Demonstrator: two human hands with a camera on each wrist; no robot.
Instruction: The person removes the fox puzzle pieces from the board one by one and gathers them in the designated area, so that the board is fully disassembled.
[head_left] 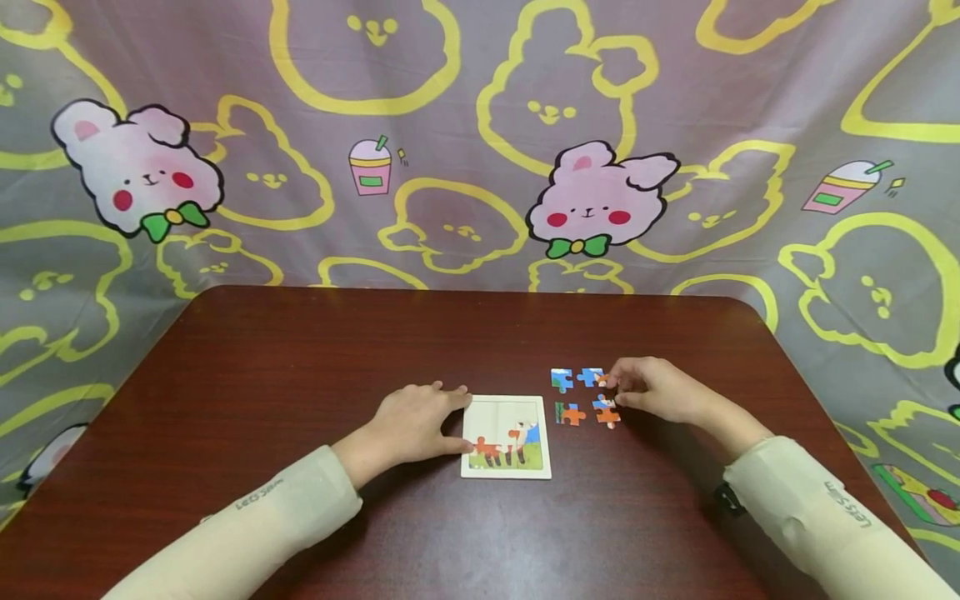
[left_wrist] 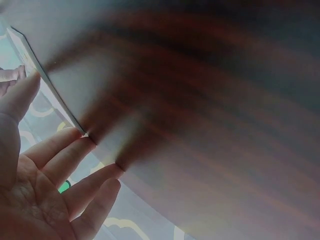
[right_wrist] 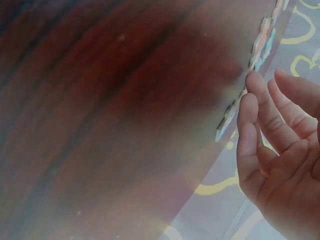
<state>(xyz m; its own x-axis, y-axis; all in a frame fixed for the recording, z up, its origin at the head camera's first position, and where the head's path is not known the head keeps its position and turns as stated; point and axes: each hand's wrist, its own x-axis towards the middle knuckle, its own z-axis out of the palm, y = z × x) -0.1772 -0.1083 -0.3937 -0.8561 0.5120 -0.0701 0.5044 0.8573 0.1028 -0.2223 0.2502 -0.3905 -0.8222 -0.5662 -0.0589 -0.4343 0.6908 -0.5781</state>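
The puzzle tray (head_left: 506,437) is steadied by the flat left hand (head_left: 411,423); at 3 o'clock, a loose piece (head_left: 592,377) is pinched by right hand (head_left: 651,390) fingers and could be dislodged among neighbours

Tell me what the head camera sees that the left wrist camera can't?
Only the head view shows the loose pieces, the right hand touching them, the deer picture on the board and the bunny cloth. Only the left wrist view shows the left hand's palm and the board's thin edge close up. Both show the left hand at the board on the table.
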